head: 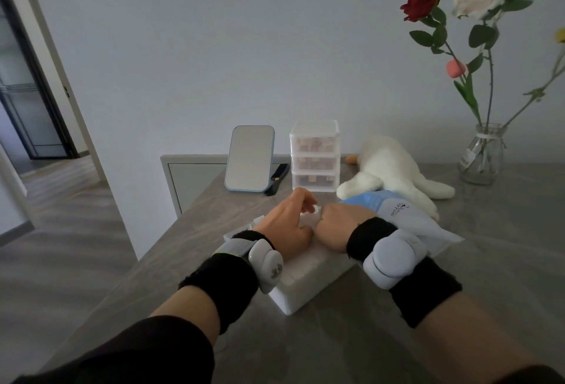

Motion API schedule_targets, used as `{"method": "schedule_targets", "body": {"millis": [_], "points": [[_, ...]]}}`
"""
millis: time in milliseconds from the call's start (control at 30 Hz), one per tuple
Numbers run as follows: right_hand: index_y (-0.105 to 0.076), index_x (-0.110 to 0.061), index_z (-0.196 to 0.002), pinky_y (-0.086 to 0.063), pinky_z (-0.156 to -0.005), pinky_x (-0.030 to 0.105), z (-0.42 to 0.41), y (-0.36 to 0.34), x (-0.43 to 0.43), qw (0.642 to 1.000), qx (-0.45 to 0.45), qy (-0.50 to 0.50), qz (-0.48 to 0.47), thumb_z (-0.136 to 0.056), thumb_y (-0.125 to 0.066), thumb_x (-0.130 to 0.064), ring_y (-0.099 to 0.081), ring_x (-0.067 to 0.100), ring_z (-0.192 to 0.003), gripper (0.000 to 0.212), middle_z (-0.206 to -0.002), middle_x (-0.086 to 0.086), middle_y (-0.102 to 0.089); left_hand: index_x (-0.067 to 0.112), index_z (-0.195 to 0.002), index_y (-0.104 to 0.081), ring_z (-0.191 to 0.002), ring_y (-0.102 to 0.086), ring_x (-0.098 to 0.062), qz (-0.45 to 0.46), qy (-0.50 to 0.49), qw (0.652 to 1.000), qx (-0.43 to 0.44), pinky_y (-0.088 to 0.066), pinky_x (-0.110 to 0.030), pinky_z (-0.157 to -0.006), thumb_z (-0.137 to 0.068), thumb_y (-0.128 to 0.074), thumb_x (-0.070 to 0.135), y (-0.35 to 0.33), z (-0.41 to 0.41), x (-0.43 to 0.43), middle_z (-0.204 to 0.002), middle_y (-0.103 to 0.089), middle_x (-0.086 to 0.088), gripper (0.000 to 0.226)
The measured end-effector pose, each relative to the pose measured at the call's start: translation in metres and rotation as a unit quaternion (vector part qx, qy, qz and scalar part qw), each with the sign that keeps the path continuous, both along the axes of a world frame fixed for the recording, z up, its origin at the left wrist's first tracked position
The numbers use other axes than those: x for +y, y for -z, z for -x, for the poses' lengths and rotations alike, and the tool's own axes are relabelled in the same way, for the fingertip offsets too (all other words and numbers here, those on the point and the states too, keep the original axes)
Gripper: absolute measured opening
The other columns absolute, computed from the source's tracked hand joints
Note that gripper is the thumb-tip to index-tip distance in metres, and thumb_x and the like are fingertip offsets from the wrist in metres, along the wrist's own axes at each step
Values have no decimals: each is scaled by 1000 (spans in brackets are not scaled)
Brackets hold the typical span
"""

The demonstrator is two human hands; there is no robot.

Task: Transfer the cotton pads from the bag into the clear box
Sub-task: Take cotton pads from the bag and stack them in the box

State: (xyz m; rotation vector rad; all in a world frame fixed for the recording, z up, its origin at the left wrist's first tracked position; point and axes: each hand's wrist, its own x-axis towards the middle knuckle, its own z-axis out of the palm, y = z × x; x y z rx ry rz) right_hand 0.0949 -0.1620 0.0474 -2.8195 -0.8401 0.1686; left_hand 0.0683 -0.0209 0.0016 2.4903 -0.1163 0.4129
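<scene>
Where both hands meet in the head view, a small white stack of cotton pads [312,214] sits between them, directly above the clear box [305,282]. The pads appear plain white with a rounded edge; their number cannot be determined. The right hand [337,226] is curled into a fist-like grip, fingertips closed on the stack. The left hand [289,224] has its fingers bent over the same stack; whether it grips or only touches the pads cannot be determined.

The box stands on the grey table [474,276] near its left edge. It reads as milky white in this light and is largely covered by both wrists. The bag [409,218], blue at the far end and white at the near end with printed lettering, lies just right of the box, beside the right wrist. Each wrist carries a black band with a pale grey unit.

Further back stand a mirror [250,158], a three-drawer organizer [315,158], a white plush toy [394,166] and a glass vase [484,154] holding roses [423,1].
</scene>
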Motion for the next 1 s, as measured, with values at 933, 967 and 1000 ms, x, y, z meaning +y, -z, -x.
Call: {"method": "schedule_targets", "body": {"millis": [933,967,1000], "points": [[-60,-1,-98,-39,-39,12,-28,-12,-27,963,116,46,-240,-94,-44,1,-52,7,-58,16,-95,10,-68,31,-149,-33,-141,-20,-8,-209,24,972,102,-18,-26,-106,-105,-28,36,-7,0,-11,-153,-30,14,44],[-59,-1,-98,-38,-38,10,-27,-11,-27,960,121,47,-249,-94,-43,2,-52,7,-59,17,-95,9,-67,29,-149,-33,-142,-20,-9,-208,22,972,106,-18,-26,-107,-105,-29,36,-8,1,-12,-153,-31,12,45],[-59,0,-99,-40,-39,11,-27,-12,-28,956,120,50,-264,-93,-42,2,-54,8,-60,19,-95,9,-69,28,-149,-34,-142,-21,-10,-207,22,973,104,-18,-27,-109,-105,-30,35,-9,2,-12,-153,-31,11,45]]}}
